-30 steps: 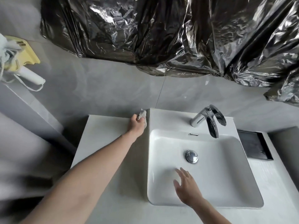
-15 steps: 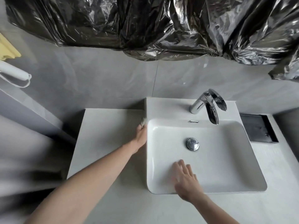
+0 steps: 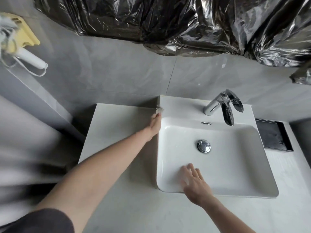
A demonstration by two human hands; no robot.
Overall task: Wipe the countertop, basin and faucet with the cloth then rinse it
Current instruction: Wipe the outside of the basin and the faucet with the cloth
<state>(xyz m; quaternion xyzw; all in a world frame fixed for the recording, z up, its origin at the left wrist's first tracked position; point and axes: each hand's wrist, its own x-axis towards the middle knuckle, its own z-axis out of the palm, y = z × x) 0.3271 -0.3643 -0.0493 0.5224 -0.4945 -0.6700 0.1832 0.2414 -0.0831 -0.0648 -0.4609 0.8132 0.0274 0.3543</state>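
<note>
My left hand (image 3: 155, 126) holds a small grey-white cloth (image 3: 159, 110) against the outer left wall of the white basin (image 3: 262, 167), near its back corner, where it meets the pale countertop (image 3: 117, 125). Only a tuft of the cloth shows past my fingers. My right hand (image 3: 193, 180) rests flat with straight fingers on the basin's front inner slope. The chrome faucet (image 3: 223, 106) stands on the basin's back ledge, and no water is visible at its spout. A chrome drain plug (image 3: 203, 145) sits mid-basin.
A black tray (image 3: 273, 134) lies on the countertop right of the basin. Crinkled black plastic sheeting (image 3: 185, 21) hangs on the grey wall above. At the upper left a white handle with a yellow head (image 3: 25, 39) hangs by a grey partition.
My left hand slid the cloth forward along the basin's left side, then back toward the rear corner. My right hand stayed on the basin's front slope. The camera view shifted.
</note>
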